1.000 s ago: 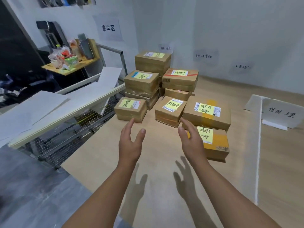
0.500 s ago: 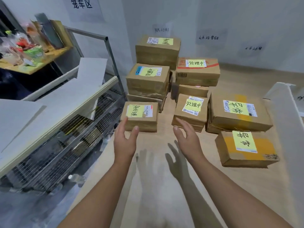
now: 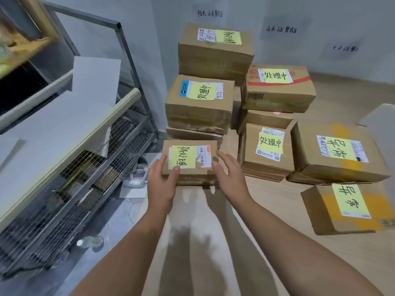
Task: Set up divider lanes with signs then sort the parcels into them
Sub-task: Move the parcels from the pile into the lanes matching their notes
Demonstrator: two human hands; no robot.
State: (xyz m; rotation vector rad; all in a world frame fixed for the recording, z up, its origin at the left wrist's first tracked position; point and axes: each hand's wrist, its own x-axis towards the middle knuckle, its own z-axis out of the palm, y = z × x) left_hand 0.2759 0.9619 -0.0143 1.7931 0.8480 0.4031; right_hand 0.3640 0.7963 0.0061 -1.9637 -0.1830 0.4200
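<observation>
A small brown parcel (image 3: 188,159) with a yellow handwritten label lies on the wooden floor at the front of a pile of parcels. My left hand (image 3: 161,182) holds its left side, thumb on top. My right hand (image 3: 229,178) holds its right side, thumb at the near corner. Behind it stands a stack of labelled parcels (image 3: 198,107) with a taller box (image 3: 215,52) at the back. More parcels lie to the right: one with red tape (image 3: 277,90), a small one (image 3: 266,150), a wide one (image 3: 337,152) and one with orange tape (image 3: 346,208).
A wire cage trolley (image 3: 85,167) stands close on the left with white boards (image 3: 64,124) lying across it. A plastic bottle (image 3: 89,241) lies on the grey floor beside it. Paper signs (image 3: 281,29) hang on the back wall. A white board's edge (image 3: 382,116) shows at the right.
I have moved closer to the pile. Both hands have reached forward from open air and closed around the sides of the small front parcel.
</observation>
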